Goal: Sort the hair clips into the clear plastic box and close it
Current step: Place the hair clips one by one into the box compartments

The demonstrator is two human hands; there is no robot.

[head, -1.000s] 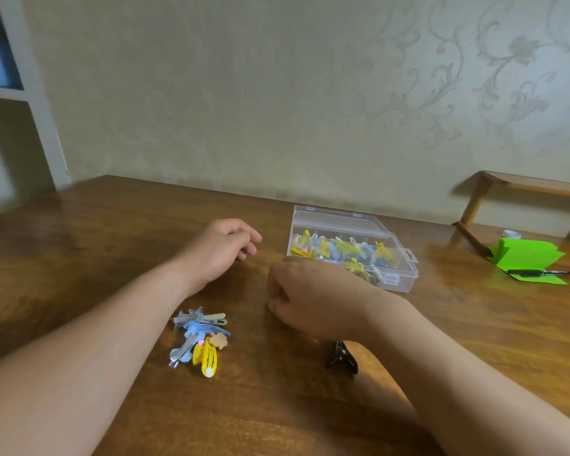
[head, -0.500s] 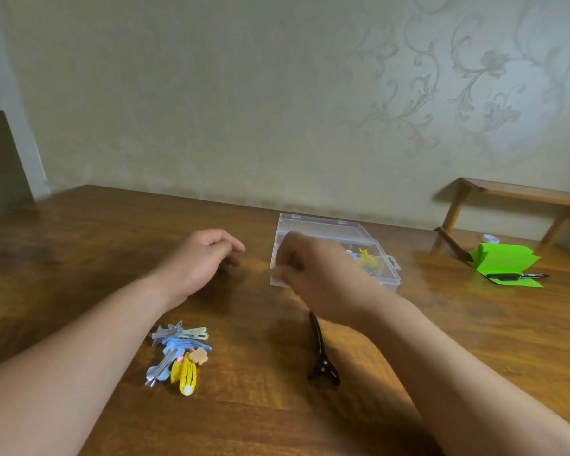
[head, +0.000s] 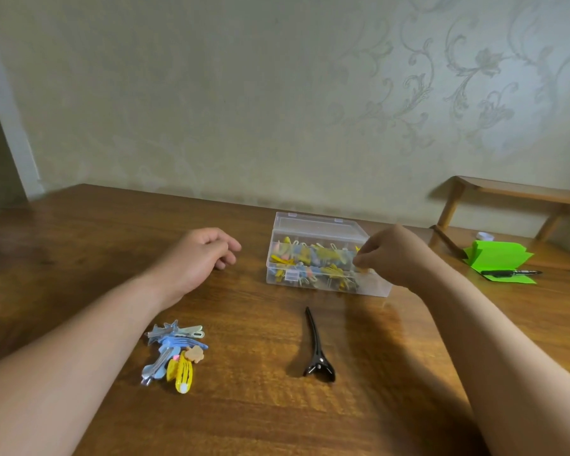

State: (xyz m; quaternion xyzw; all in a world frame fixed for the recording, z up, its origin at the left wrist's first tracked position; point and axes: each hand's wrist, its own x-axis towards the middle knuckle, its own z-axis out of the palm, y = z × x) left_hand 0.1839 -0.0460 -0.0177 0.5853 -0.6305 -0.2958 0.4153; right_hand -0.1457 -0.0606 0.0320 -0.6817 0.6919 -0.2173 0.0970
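**Hands at the clear box**

The right hand touches the clear plastic box's right end, fingers curled. The left hand rests left of the box. Loose hair clips and a black clip lie nearer the person on the table.

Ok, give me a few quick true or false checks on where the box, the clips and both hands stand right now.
1. The clear box has its lid down. True.
2. The black clip lies inside the box. False: it lies on the table, in front of the box.
3. The left hand holds a clip. False: it rests empty on the table.
4. A pile of clips lies loose near the left forearm. True.
5. The right hand is at the box's right end. True.
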